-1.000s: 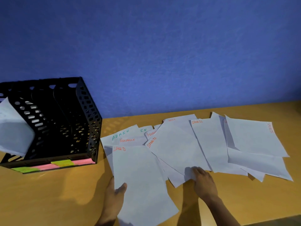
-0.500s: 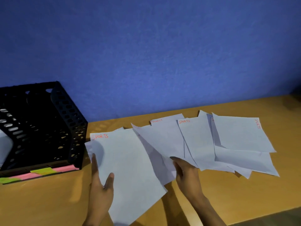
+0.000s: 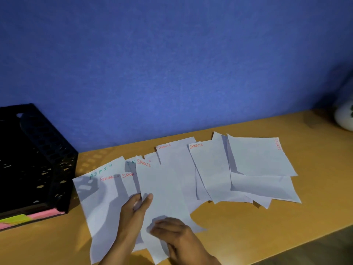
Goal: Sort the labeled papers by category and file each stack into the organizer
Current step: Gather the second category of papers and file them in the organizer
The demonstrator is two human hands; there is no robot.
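Right hand (image 3: 177,234) moved onto near sheet (image 3: 164,190), three SPORTS headings beyond

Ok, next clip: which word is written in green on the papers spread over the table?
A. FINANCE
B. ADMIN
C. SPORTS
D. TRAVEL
B: the sheet labeled ADMIN, nearest the black organizer, carries green lettering, while the SPORTS sheet and the FINANCE sheet are lettered in red, and no TRAVEL label shows.
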